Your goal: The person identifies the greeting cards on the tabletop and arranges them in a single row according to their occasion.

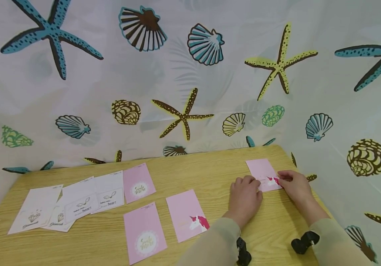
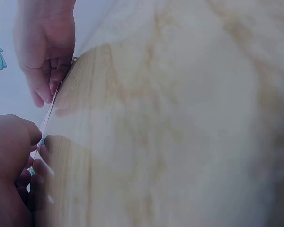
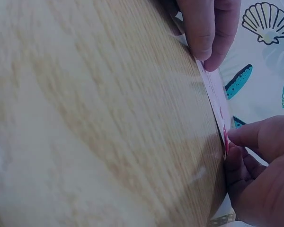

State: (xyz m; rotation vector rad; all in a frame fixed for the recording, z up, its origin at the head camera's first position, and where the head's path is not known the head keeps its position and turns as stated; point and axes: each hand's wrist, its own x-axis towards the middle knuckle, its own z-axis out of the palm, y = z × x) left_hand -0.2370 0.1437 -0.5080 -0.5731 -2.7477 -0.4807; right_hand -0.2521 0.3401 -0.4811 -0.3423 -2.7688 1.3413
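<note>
A pink card with a white unicorn with a red mane (image 1: 262, 170) lies at the right part of the wooden table, between the two hands. My left hand (image 1: 245, 199) pinches its near left corner, thumb and fingertips at the edge. At the near right corner, beside the unicorn, my right hand (image 1: 297, 186) holds the card between thumb and fingers. In the right wrist view the card (image 3: 213, 97) shows edge-on, with the right hand (image 3: 265, 165) below and the left hand (image 3: 210, 28) above. The left wrist view also shows both hands at the card's thin edge.
Another pink unicorn card (image 1: 185, 218) lies left of my left arm. Two pink cards with round white labels, one near (image 1: 130, 221) and one far (image 1: 132, 179), lie beyond it. Several white cards (image 1: 44, 199) overlap at the left of the table (image 1: 210, 170). A patterned curtain (image 1: 177, 77) hangs behind.
</note>
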